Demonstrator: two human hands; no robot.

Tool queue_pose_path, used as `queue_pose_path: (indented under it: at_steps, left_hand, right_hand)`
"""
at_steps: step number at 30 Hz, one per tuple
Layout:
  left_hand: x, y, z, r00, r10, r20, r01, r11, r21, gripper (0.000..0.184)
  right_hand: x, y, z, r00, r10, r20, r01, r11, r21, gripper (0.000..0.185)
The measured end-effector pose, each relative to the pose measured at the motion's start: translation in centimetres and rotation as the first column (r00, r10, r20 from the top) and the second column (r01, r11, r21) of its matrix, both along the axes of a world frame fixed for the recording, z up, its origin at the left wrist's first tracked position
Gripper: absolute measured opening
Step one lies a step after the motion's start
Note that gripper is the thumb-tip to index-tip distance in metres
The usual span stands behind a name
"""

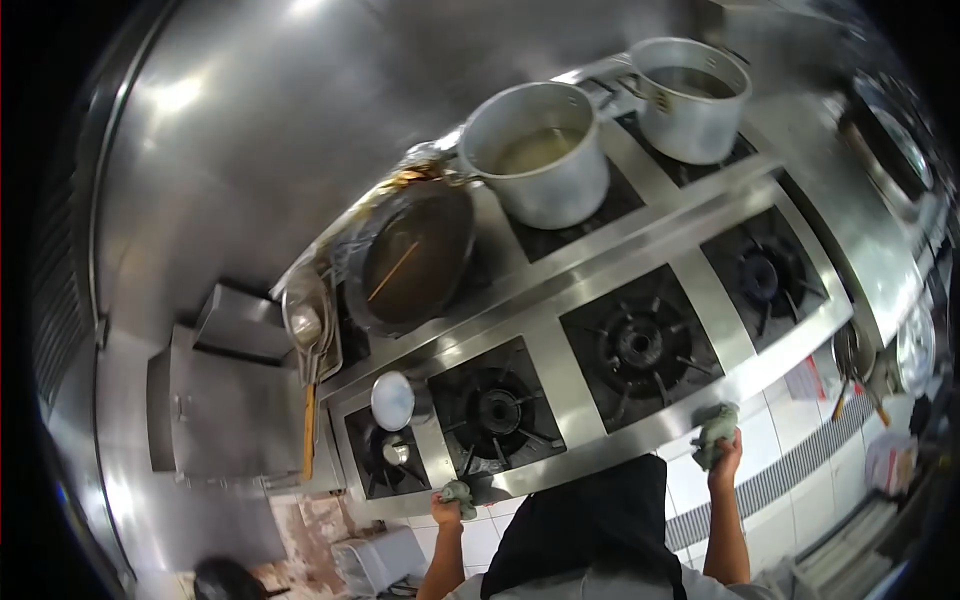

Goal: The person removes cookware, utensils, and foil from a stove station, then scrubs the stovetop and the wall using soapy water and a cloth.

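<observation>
Near six o'clock in view, the left grip (446, 510) holds a crumpled grey-green cloth (458, 494); toward four o'clock, the right grip (729, 459) clasps a bunched rag (714, 435), equally dull green, both beside the steel stove (563, 370).

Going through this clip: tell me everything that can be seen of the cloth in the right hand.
The cloth is grey-green and looks like soft fabric, bunched into an uneven, crumpled wad, so its full shape cannot be made out. The right hand holds it by its lower part, and the rest juts out past the fingers. It is at the front edge of the stove; whether it touches the metal cannot be told, nor whether it is wet or dry.
</observation>
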State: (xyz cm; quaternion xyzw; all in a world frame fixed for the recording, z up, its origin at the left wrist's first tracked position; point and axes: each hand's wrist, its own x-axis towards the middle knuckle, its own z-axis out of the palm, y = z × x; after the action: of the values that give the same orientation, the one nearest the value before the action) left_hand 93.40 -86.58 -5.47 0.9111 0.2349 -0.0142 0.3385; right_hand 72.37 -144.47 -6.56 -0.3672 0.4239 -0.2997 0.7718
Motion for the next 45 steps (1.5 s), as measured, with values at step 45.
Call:
queue_pose_path:
  at_steps: [45]
  left_hand:
    - [66.9, -7.3, 25.7, 0.889, -0.437, 0.137, 0.268, 0.255, -0.929, 0.045]
  right_hand:
    - [56.6, 12.3, 19.2, 0.806, 0.375, -0.458, -0.548, 0.764, -0.341, 0.039]
